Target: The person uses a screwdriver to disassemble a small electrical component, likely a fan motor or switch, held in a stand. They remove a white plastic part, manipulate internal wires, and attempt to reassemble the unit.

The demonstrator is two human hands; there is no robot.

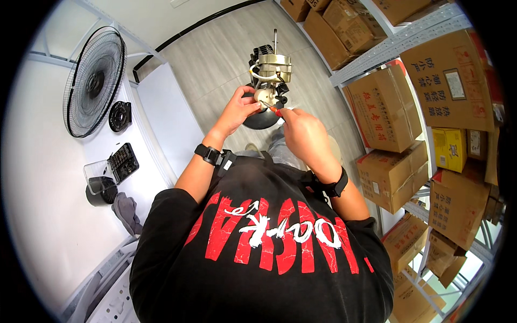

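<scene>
In front of me stands a fan's motor unit (276, 70), with a metal housing and a thin shaft pointing away from me. White wire loops along its left side. On its near side is a white plastic part (263, 96), and a round black base (260, 120) shows below. My left hand (239, 112) has its fingers closed around the left edge of the white part. My right hand (304, 133) grips a screwdriver (277, 111) with a red-orange handle, its tip at the white part. The exact contact point is too small to make out.
Along the left, a white table (141, 145) carries a round fan grille (95, 83), a black round part (119, 117), an open bit case (123, 161), a black cylindrical piece (100, 191) and a grey cloth (126, 210). Shelving (396, 46) with cardboard boxes (385, 110) lines the right.
</scene>
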